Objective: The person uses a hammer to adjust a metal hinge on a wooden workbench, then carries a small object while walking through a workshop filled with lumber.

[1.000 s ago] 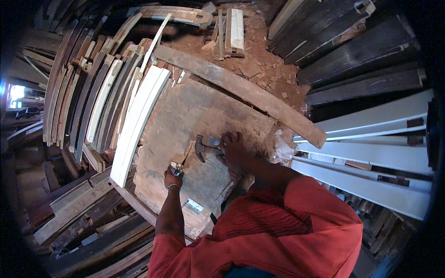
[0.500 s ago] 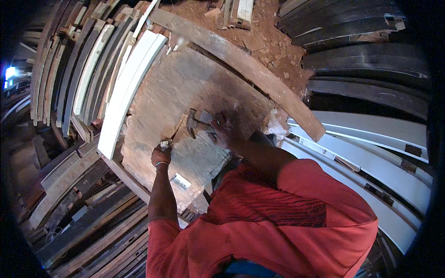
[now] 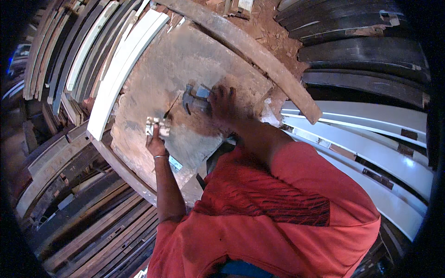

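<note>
My left hand [image 3: 156, 146] is closed on a metal hinge [image 3: 158, 127], held above the left part of the worn wooden board [image 3: 153, 69], thumb over it. A claw hammer [image 3: 188, 100] lies on the board, its head to the left and its handle partly hidden by my right hand. Over that handle end, my right hand [image 3: 224, 103] has its fingers spread, somewhat blurred. A small grey-blue block [image 3: 203, 91] is beside the hammer head. Between the hinge and the hammer lies a thin tool with a dark end [image 3: 168, 113]. A flat light metal plate [image 3: 175, 163] rests near my left wrist.
A white board [image 3: 125, 69] runs along the left side, with stacked wooden lengths [image 3: 79, 51] beyond it. A long curved plank [image 3: 259, 53] borders the far right edge. Dark boards [image 3: 366, 55] and white boards [image 3: 357, 134] are stacked to the right.
My left hand has raised the hinge and turned it so more of it shows. My right hand's fingers have spread from around the hammer handle. The whole view has shifted slightly.
</note>
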Demonstrator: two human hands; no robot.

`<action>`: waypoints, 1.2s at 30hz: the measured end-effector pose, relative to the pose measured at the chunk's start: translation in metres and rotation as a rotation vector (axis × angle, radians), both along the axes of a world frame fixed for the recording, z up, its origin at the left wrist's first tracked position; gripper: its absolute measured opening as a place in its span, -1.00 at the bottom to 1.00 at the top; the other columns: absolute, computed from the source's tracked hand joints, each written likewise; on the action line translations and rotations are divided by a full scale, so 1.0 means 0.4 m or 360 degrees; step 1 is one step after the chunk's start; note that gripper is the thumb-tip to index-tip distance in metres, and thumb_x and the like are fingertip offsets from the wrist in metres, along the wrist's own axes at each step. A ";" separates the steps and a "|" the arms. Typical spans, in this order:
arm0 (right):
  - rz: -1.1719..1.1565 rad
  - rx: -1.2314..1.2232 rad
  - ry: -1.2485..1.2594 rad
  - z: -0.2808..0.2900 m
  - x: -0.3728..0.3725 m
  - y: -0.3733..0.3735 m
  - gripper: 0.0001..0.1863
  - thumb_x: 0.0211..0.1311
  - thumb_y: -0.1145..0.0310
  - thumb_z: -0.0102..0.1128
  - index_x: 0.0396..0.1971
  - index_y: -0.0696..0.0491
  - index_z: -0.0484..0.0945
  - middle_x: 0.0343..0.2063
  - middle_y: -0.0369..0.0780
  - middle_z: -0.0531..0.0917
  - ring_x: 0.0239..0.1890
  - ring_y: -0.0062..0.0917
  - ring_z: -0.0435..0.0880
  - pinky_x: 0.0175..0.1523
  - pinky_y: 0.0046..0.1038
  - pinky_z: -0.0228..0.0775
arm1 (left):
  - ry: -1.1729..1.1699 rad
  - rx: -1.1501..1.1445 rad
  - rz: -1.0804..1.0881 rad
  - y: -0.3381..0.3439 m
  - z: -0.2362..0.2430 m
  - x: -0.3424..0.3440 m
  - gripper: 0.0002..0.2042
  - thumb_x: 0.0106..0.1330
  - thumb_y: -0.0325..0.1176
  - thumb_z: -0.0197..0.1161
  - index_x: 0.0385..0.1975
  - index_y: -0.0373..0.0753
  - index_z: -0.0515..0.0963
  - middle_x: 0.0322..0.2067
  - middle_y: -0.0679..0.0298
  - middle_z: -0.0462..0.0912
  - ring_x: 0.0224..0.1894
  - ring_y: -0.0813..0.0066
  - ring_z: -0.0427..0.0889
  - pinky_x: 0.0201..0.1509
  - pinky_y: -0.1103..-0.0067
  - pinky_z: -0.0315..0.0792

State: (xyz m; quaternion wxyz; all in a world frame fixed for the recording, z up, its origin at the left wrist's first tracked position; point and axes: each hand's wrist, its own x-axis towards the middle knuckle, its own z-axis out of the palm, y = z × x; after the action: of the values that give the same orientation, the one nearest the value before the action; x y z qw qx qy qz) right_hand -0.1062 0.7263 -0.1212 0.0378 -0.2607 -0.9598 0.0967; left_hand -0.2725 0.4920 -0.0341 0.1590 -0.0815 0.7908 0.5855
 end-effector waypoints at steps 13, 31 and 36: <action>0.0128 -0.0211 0.0159 0.017 0.028 -0.006 -0.32 -0.05 -0.19 0.31 0.07 -0.11 0.56 0.20 -0.08 0.35 0.32 -0.13 0.18 0.28 0.27 -0.11 | 0.0979 -0.0188 -0.0414 -0.037 0.135 0.240 -0.84 0.28 -0.37 0.33 -0.26 -0.33 0.62 -0.42 0.17 0.66 -0.35 0.48 0.58 -0.23 0.54 0.45; 0.0089 -0.0495 -0.0158 0.142 -0.036 -0.028 -0.46 0.08 0.07 0.30 -0.01 0.13 0.56 -0.03 -0.01 0.56 0.04 -0.12 0.55 0.14 -0.17 0.39 | 0.1601 -0.0312 0.0014 -0.238 0.396 0.380 -0.76 0.11 -0.60 0.38 -0.19 -0.26 0.65 -0.33 0.11 0.63 -0.31 0.29 0.64 -0.25 0.50 0.51; 0.0044 -0.1045 0.0033 0.110 -0.027 -0.057 -0.43 0.09 -0.09 0.32 -0.25 0.20 0.63 -0.40 0.01 0.69 -0.25 -0.15 0.69 -0.05 -0.20 0.48 | 0.1734 -0.0497 0.0151 -0.287 0.453 0.400 -0.67 0.06 -0.58 0.42 -0.13 -0.19 0.67 -0.34 0.14 0.62 -0.44 0.38 0.63 -0.42 0.55 0.48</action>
State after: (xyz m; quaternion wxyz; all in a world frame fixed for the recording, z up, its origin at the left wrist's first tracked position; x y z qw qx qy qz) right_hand -0.1170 0.7036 -0.0772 -0.0399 -0.2450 -0.8804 0.4040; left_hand -0.1123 0.3772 0.1469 -0.3124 0.1744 0.8312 0.4256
